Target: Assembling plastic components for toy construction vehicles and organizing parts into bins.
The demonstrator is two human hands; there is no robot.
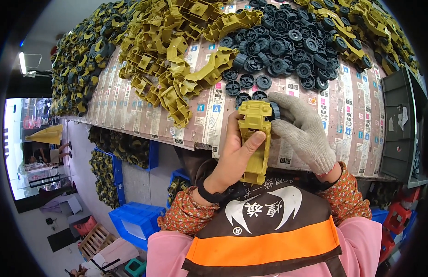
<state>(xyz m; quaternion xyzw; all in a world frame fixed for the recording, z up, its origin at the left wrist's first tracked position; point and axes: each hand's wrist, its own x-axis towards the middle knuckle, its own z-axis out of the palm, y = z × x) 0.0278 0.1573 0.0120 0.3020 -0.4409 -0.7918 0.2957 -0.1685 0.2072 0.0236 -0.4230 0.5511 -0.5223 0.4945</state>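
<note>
My bare left hand (233,154) is wrapped around a yellow plastic toy vehicle body (255,164), its thumb lying across the top. The body is held lengthwise in front of my chest, above the table's near edge. On my right hand (304,134) is a grey knitted glove. Its thumb and fingers pinch a black toy wheel (275,111) against the right side of the body, near the far end. Whether that wheel sits on an axle is hidden by the glove. Just beyond my hands lies a pile of loose black wheels (281,46).
Yellow bodies (161,60) are heaped left of the wheels on the paper-covered table (177,127). Bodies with wheels (87,69) pile up at far left, others at far right. A grey crate (398,124) stands right; blue bins (136,221) sit on the floor, left.
</note>
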